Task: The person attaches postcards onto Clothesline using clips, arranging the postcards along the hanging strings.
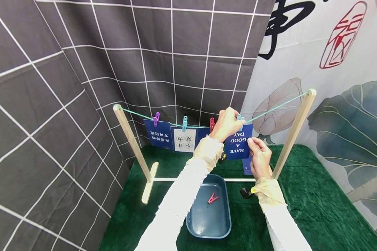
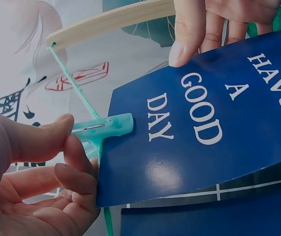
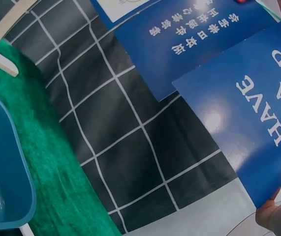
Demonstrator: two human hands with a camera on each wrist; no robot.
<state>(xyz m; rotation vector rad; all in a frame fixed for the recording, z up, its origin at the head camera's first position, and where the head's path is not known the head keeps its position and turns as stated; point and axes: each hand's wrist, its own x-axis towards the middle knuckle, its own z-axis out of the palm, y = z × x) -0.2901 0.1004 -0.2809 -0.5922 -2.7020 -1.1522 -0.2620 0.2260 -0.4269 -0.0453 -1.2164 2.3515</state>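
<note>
My left hand (image 1: pixel 227 124) pinches a teal clothespin (image 2: pixel 103 125) between thumb and fingers. The clothespin's jaws sit over the green line (image 2: pixel 81 91) and the edge of a blue card (image 1: pixel 238 143) reading HAVE A GOOD DAY. On the card's right edge, my right hand (image 1: pixel 260 157) holds it between thumb and fingers. Left along the line hang a blue card (image 1: pixel 159 135) under a purple clothespin (image 1: pixel 156 119), a white-faced card (image 1: pixel 184 140) under another teal clothespin (image 1: pixel 184 123), and a blue card (image 3: pixel 179 42) by a red clothespin (image 1: pixel 212 124), partly hidden by my left arm.
Wooden posts (image 1: pixel 293 134) hold the line at both ends. Below, a blue basin (image 1: pixel 207 219) on the green cloth (image 1: pixel 320 198) contains a pink clothespin (image 1: pixel 212 198). Another small blue card (image 1: pixel 247 167) shows behind my right hand. A dark gridded curtain (image 1: pixel 188 69) hangs behind.
</note>
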